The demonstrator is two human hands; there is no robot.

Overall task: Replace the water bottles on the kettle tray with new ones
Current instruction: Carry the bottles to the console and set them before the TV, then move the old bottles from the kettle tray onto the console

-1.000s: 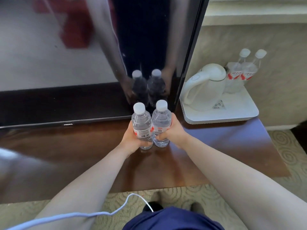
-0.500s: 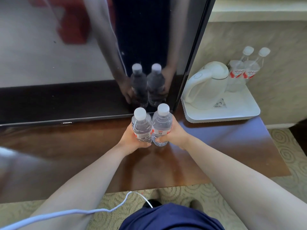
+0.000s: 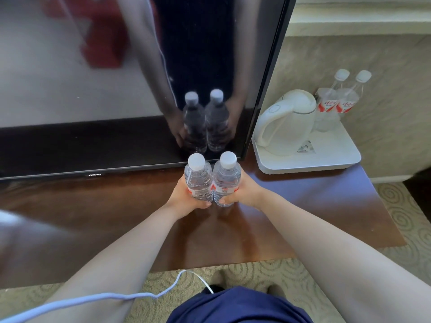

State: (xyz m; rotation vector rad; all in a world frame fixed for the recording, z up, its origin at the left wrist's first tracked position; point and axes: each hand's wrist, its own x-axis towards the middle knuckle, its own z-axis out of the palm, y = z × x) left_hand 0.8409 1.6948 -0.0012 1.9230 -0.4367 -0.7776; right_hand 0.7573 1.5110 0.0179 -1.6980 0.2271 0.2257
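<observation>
My left hand (image 3: 184, 198) grips a small clear water bottle (image 3: 198, 179) with a white cap and red label. My right hand (image 3: 245, 191) grips a second matching bottle (image 3: 226, 178). Both bottles stand upright, side by side and touching, low over the dark wooden table (image 3: 303, 206). At the right a white kettle tray (image 3: 331, 159) carries a white kettle (image 3: 285, 124). Behind the kettle, at the tray's back, two taller water bottles (image 3: 328, 104) (image 3: 349, 103) with red labels stand together.
A large black television (image 3: 116, 89) stands on the table right behind the held bottles and mirrors them and my arms. A beige wall (image 3: 384, 78) backs the tray. Patterned carpet (image 3: 408, 217) lies right of the table. A light blue cable (image 3: 93, 299) crosses near my body.
Both hands have carried the two bottles slightly away from me, toward the television's base. The bottles on the tray have not moved.
</observation>
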